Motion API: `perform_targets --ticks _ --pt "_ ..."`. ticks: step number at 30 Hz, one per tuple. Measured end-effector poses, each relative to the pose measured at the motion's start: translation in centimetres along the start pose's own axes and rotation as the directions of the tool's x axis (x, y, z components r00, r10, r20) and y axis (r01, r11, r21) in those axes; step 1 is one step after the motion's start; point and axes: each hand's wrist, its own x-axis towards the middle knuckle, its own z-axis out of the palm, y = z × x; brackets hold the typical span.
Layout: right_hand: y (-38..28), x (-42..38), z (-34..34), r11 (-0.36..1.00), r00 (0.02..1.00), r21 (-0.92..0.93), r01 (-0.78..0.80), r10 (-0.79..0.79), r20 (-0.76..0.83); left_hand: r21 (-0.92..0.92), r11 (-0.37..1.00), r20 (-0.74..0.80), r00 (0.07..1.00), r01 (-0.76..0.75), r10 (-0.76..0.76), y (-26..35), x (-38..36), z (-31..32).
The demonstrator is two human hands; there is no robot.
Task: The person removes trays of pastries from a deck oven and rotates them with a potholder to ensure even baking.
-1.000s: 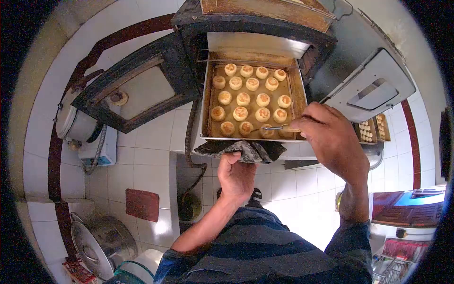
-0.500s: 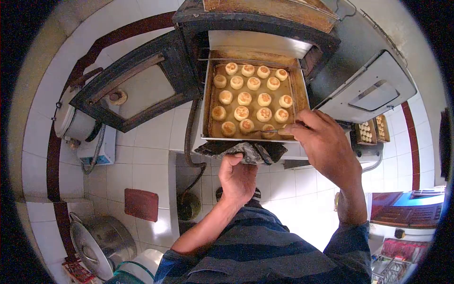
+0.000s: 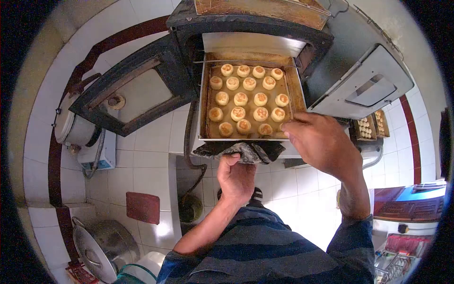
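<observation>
A square baking tray [image 3: 292, 90] of round buns with browned tops [image 3: 240, 99] sits partly pulled out of an oven. My left hand [image 3: 236, 180] is closed on a dark patterned cloth [image 3: 241, 151], folded under the tray's front edge. My right hand [image 3: 321, 144] is over the tray's front right corner, fingers pinched together beside the frontmost buns. Half a second ago a thin metal tool showed in those fingers; now the hand hides it. The buns stand in loose rows, browned side up.
The oven's dark door [image 3: 130, 90] hangs open at left, a pale metal door [image 3: 364, 90] at right. Two trays of pale dough pieces [image 3: 365, 128] rest lower right. A large metal pot [image 3: 106, 248] is at lower left. A hose [image 3: 188, 137] runs down beside the oven.
My right hand has turned and closed in on the front right corner, and the thin metal tool has gone from sight. The left hand keeps its hold on the cloth.
</observation>
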Motion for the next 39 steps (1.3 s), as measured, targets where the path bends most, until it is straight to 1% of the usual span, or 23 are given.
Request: perform_targets --ticks 2,4,7,9,11,13,17,19,23,26,32,34,35,37,38,39 --pt "0.0 0.0 0.3 1.000 1.000 0.000 -0.003 0.003 0.010 0.008 1.000 0.001 1.000 -0.009 0.009 0.0 -0.1 0.2" --pt "-0.2 -0.2 0.5 0.998 0.997 -0.016 -0.059 0.060 0.039 0.016 1.000 0.004 1.000 -0.005 0.005 0.1 -0.1 0.3" --pt "-0.4 -0.3 0.3 0.997 0.995 0.012 -0.073 0.072 0.064 0.002 1.000 -0.033 0.999 0.019 -0.019 -0.1 0.0 -0.5" --pt "-0.2 -0.4 0.4 0.998 0.996 0.019 -0.068 0.067 0.063 0.007 1.000 -0.029 1.000 0.007 -0.007 0.0 -0.1 0.0" --pt "0.1 -0.8 0.5 0.998 0.996 0.025 -0.065 0.063 0.061 0.012 1.000 -0.022 1.000 -0.002 0.003 -0.1 -0.1 0.1" --pt "0.2 -1.1 0.4 0.994 0.997 0.082 -0.079 0.077 0.028 0.002 1.000 -0.031 0.999 -0.005 0.005 -0.2 -0.1 -0.1" --pt "0.3 -1.3 0.0 0.989 0.995 0.108 -0.102 0.104 -0.010 0.014 1.000 -0.045 0.999 0.003 -0.002 -0.1 -0.2 0.2" --pt "0.5 -1.3 0.0 0.991 0.995 0.105 -0.080 0.086 -0.054 0.010 1.000 -0.043 0.999 -0.001 0.001 -0.2 -0.1 0.0" --pt "0.9 -1.0 0.0 0.987 0.994 0.135 -0.083 0.091 -0.055 0.011 1.000 -0.027 1.000 0.005 -0.005 -0.2 0.0 0.0" --pt "0.9 -0.9 0.1 0.993 0.993 0.105 -0.059 0.069 -0.097 0.015 1.000 -0.043 0.999 0.003 -0.002 -0.2 0.0 0.0" --pt "1.6 -0.1 0.0 0.990 0.995 0.141 -0.023 0.037 -0.098 0.027 0.999 -0.004 1.000 -0.023 0.023 -0.1 -0.1 0.4" --pt "2.1 0.2 0.1 0.992 0.996 0.128 0.014 -0.003 -0.086 0.039 0.999 -0.043 0.998 -0.033 0.035 -0.1 -0.3 0.8" --pt "2.2 0.4 0.0 0.991 0.996 0.135 0.012 0.001 -0.094 0.051 0.998 -0.042 0.998 -0.034 0.036 -0.1 -0.3 1.1" --pt "2.2 0.9 -0.5 0.992 0.998 0.121 0.025 -0.018 -0.052 0.055 0.997 -0.007 0.998 -0.058 0.059 -0.2 -0.4 1.6" --pt "2.3 1.1 -0.6 0.991 0.998 0.130 0.022 -0.014 -0.061 0.068 0.996 -0.007 0.998 -0.059 0.060 -0.3 -0.3 1.4" --pt "2.4 1.3 -0.7 0.990 0.997 0.133 0.054 -0.046 -0.061 0.041 0.998 0.008 0.999 -0.053 0.053 -0.3 -0.2 1.0"
